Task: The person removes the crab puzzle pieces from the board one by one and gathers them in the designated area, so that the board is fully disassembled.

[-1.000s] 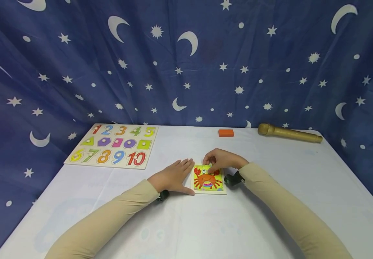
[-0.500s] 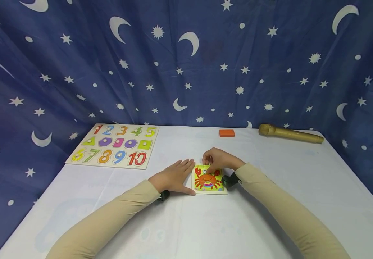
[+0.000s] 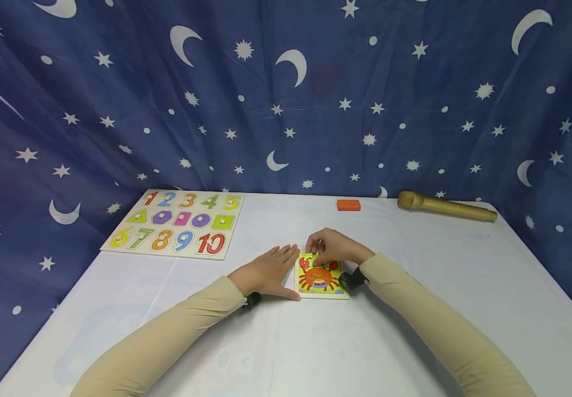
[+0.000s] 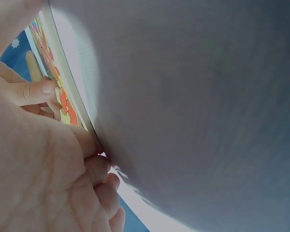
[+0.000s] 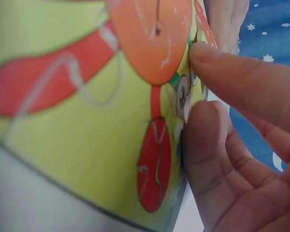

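A small wooden jigsaw puzzle [image 3: 321, 280] with an orange crab on yellow lies at the middle of the table. My left hand [image 3: 268, 271] lies along its left edge with fingers outstretched, the thumb by the near corner. In the left wrist view, fingers [image 4: 94, 169] meet the board's edge. My right hand [image 3: 337, 247] bends over the far side of the puzzle. Its thumb and forefinger pinch a jigsaw piece [image 5: 183, 94] bearing the crab's eye, as the right wrist view shows. From the head, that hand partly hides this piece.
On the left lies a number-and-shape peg board [image 3: 171, 224]. An orange block [image 3: 348, 205] and a gold toy microphone [image 3: 445, 207] lie at the table's far edge, in front of a blue curtain [image 3: 286, 99] with moons and stars.
My right hand has shifted slightly left over the puzzle's far side, and a break in the picture now shows near the left claw. My left hand keeps its place.
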`<state>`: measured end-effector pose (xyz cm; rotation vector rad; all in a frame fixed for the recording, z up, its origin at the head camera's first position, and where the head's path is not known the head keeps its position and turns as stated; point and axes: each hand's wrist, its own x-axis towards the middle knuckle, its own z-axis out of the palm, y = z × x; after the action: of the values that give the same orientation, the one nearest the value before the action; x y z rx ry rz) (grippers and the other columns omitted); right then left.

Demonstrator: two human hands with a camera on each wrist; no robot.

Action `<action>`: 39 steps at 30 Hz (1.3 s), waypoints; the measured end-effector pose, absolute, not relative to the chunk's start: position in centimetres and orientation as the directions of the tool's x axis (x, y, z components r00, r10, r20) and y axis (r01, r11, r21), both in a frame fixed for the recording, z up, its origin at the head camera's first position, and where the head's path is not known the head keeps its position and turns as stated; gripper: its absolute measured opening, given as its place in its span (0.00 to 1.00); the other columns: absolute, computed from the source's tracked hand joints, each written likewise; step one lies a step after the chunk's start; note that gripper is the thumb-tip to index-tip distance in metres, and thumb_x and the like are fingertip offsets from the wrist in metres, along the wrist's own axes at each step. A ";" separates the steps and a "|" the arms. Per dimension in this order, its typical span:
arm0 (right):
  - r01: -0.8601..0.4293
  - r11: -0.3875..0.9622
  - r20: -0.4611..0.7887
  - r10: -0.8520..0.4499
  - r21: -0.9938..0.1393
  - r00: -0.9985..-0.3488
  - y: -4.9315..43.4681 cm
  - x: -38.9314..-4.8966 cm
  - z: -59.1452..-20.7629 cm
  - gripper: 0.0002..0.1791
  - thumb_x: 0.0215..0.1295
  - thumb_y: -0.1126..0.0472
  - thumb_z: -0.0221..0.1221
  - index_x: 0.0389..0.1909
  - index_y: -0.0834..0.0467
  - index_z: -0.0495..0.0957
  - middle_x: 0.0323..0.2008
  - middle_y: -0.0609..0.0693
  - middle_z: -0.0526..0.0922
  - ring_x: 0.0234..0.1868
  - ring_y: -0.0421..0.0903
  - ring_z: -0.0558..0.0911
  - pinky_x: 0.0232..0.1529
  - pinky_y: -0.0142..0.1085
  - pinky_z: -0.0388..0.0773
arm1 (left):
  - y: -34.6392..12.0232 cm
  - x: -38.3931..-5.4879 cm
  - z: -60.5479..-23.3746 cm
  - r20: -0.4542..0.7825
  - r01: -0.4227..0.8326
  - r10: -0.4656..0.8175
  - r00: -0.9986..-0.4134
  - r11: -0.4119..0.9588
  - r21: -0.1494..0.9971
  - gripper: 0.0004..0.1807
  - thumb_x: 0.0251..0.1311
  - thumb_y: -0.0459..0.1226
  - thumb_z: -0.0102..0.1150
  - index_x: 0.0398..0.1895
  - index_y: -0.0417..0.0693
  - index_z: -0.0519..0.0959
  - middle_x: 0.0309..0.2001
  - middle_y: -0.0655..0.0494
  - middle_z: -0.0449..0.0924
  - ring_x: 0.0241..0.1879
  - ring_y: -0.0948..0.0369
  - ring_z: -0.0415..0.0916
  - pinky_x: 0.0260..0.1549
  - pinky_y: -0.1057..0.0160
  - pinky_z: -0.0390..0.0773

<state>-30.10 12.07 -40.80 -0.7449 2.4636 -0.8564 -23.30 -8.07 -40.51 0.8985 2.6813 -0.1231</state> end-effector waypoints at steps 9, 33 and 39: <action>-0.347 0.652 -0.213 -0.622 -0.674 -0.754 12.0 -29.5 -40.7 0.15 0.46 0.64 0.72 0.34 0.57 0.78 0.28 0.48 0.76 0.21 0.40 0.70 0.21 0.26 0.71 | -8.1 -23.3 -40.7 -0.327 0.597 0.568 -0.755 0.802 0.015 0.59 0.49 0.72 0.48 0.75 0.45 0.43 0.76 0.52 0.41 0.75 0.56 0.40 0.74 0.55 0.45; -0.319 0.615 -0.113 -0.558 -0.721 -0.822 14.1 -29.5 -39.5 0.13 0.47 0.62 0.71 0.35 0.59 0.81 0.29 0.51 0.81 0.27 0.41 0.75 0.31 0.29 0.76 | -8.0 -23.2 -40.5 -0.325 0.611 0.579 -0.747 0.792 0.006 0.58 0.51 0.70 0.48 0.75 0.45 0.43 0.76 0.51 0.41 0.75 0.56 0.40 0.74 0.56 0.45; -0.311 0.556 -0.009 -0.498 -0.771 -0.867 18.7 -30.8 -39.3 0.16 0.47 0.61 0.71 0.40 0.58 0.82 0.33 0.49 0.82 0.30 0.42 0.77 0.33 0.29 0.77 | -8.2 -23.2 -40.5 -0.323 0.615 0.584 -0.745 0.789 0.008 0.58 0.52 0.70 0.48 0.75 0.44 0.43 0.76 0.50 0.40 0.75 0.56 0.40 0.74 0.56 0.45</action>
<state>-30.82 18.73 -39.26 -0.6784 2.5651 -1.2043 -23.22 -8.15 -40.53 0.9194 2.6709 -0.1421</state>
